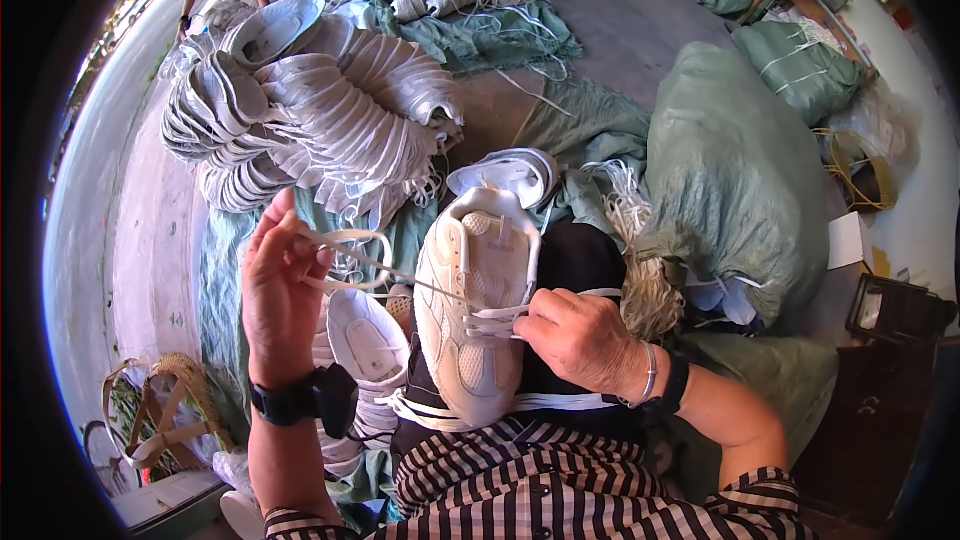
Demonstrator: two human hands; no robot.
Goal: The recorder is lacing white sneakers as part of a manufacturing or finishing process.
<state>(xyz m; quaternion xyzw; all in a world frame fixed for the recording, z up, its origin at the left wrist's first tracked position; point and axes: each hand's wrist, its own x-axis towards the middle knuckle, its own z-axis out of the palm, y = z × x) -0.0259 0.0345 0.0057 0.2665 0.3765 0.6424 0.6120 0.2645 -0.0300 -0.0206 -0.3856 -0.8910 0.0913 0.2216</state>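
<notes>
A cream sneaker rests on my lap, toe toward me, its lower eyelets threaded with white lace. My left hand, raised left of the sneaker, pinches a white shoelace that loops from the fingers and runs taut to the eyelets. My right hand is closed at the sneaker's right eyelet edge, with lace at its fingertips; the exact grip is partly hidden. More white laces lie across my dark trousers below the sneaker.
Nested grey-white shoe uppers are heaped at the far left. Just beyond the sneaker lies a white shoe; another white shoe tops a stack at my left. A bundle of laces hangs beside a large green sack on the right.
</notes>
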